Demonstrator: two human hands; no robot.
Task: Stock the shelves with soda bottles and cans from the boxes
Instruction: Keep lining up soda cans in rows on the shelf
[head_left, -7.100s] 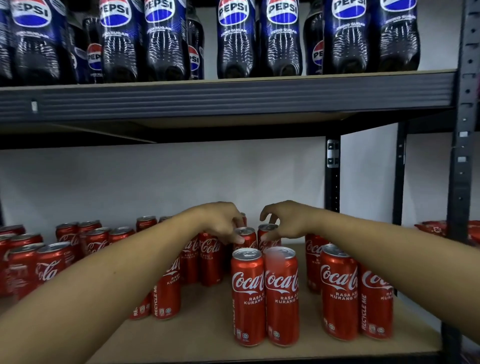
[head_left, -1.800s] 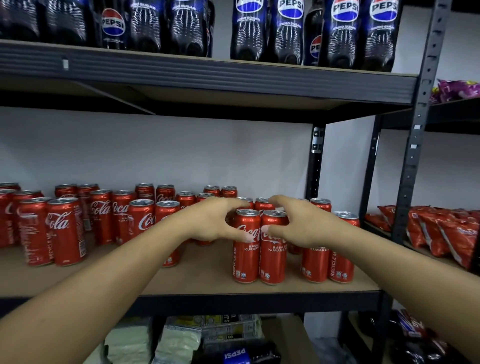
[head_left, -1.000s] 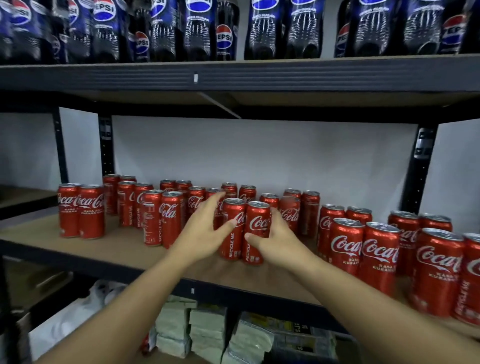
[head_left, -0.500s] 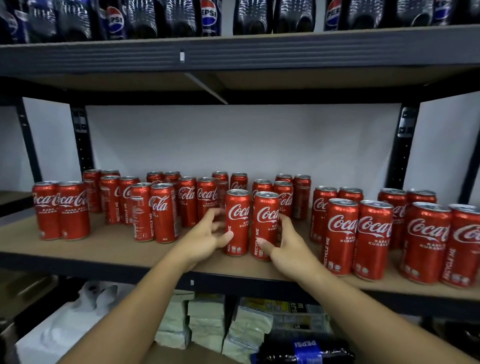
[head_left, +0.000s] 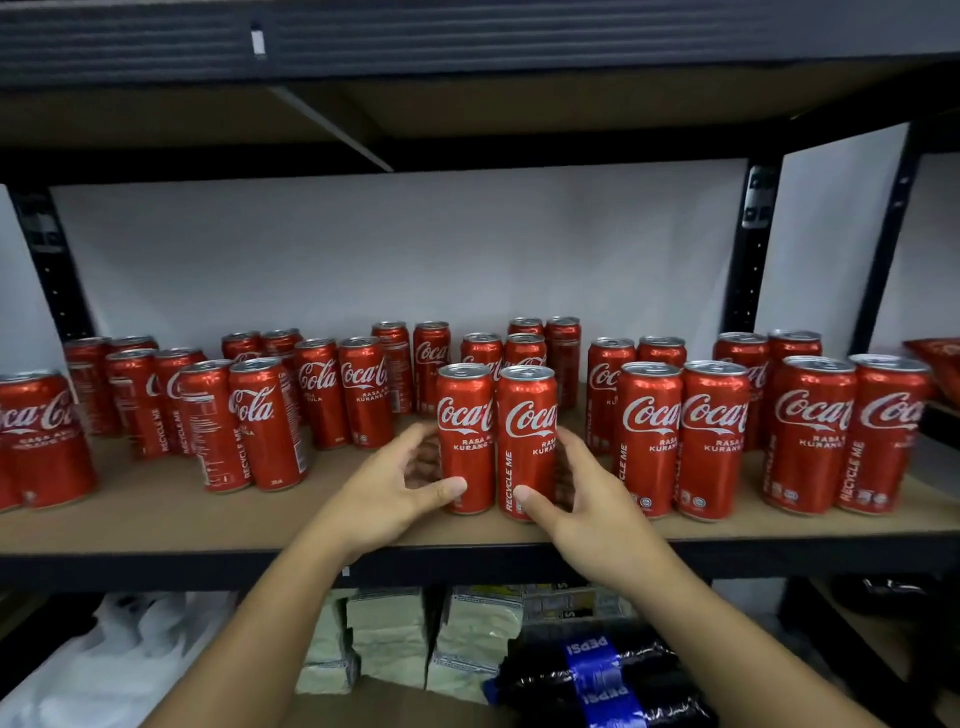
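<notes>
Hands (head_left: 387, 486) apparently curl around paired cans (head_left: 467, 415).

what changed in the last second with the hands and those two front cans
Both hands slid down the pair: the left hand now grips the left Coca-Cola can low, the right hand the right Coca-Cola can. The pair seems drawn forward, level with the front cans to its right. The rest stayed put.
</notes>
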